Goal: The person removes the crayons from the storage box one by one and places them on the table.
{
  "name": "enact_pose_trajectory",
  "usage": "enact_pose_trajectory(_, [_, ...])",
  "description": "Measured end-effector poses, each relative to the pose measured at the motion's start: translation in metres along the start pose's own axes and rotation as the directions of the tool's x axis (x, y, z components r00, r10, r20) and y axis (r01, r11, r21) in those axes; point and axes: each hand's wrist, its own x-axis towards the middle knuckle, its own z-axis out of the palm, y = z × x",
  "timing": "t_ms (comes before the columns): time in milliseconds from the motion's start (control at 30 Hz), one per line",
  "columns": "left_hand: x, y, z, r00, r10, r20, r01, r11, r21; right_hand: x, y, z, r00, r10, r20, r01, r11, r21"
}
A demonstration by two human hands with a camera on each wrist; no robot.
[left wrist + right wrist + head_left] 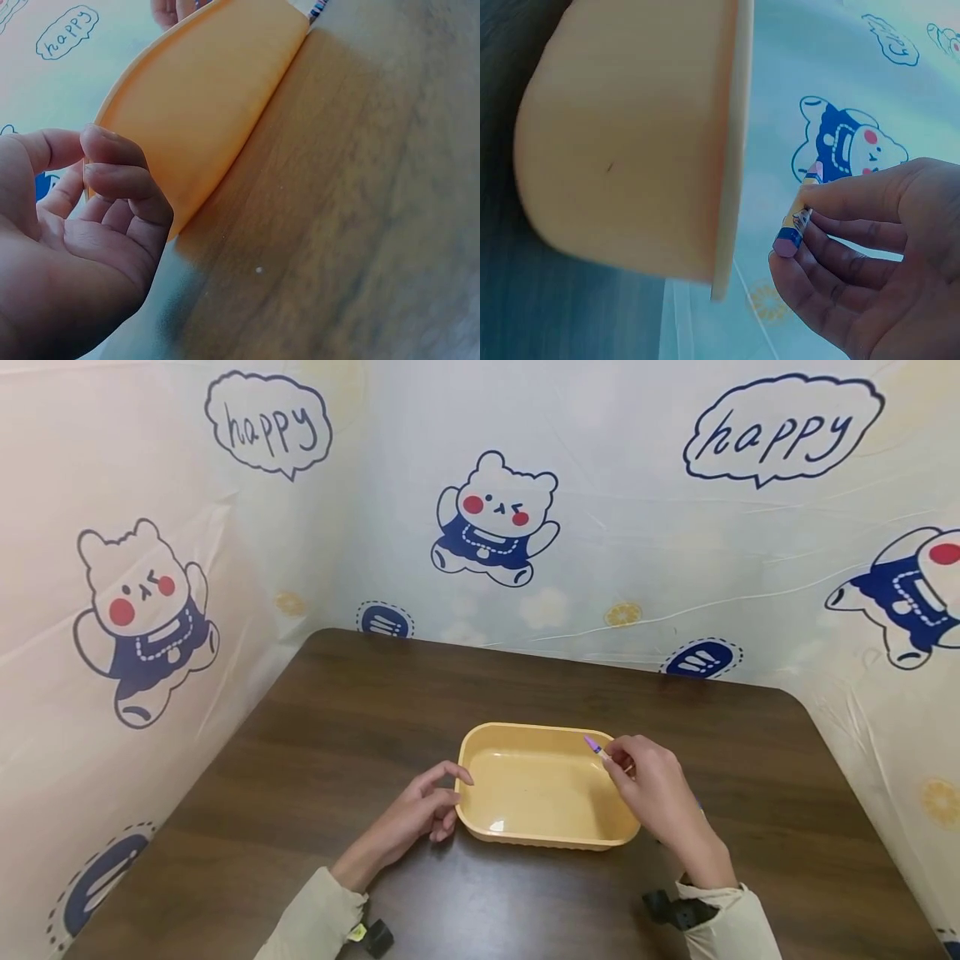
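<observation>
A shallow yellow plastic basin [540,789] stands on the table, a little right of the middle. My left hand [420,806] pinches its left rim; in the left wrist view the fingers [116,150] bend over the basin's edge. At the right end, just above the rim, my right hand [656,785] holds a purple crayon [592,745] between thumb and fingers. Its coloured tip points left over the basin. Seen from the right wrist, the crayon [796,225] has a yellow paper wrapper with dark blue bands, and the basin's outer wall [630,150] is close by.
The dark brown wooden table [375,693] reaches back to a patterned cloth [600,543] that hangs around it. Something small and bluish [701,807] shows beside my right wrist, mostly hidden. A striped end [318,9] peeks out past the basin in the left wrist view.
</observation>
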Motion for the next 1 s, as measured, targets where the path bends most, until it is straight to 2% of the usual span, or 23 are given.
enact_pose_trajectory(333, [0.000, 0.000, 0.001, 1.000, -0.008, -0.012, 0.008, 1.000, -0.005, -0.021, 0.014, -0.009, 0.998, 0.017, -0.064, -0.018, 1.000, -0.008])
enact_pose_trajectory(633, [0.001, 0.002, 0.000, 1.000, -0.022, -0.013, 0.021, 1.000, -0.014, -0.039, 0.038, -0.014, 0.987, 0.031, -0.155, -0.035, 0.999, -0.024])
enact_pose_trajectory(800, [0.003, 0.003, -0.001, 1.000, -0.026, -0.010, 0.026, 1.000, -0.012, -0.048, 0.056, -0.019, 0.981, 0.090, -0.172, -0.098, 0.994, -0.041])
enact_pose_trajectory(1000, [0.005, 0.003, -0.003, 0.999, -0.032, -0.008, 0.032, 0.999, -0.015, -0.057, 0.082, -0.029, 0.961, 0.237, -0.140, -0.249, 0.965, -0.078])
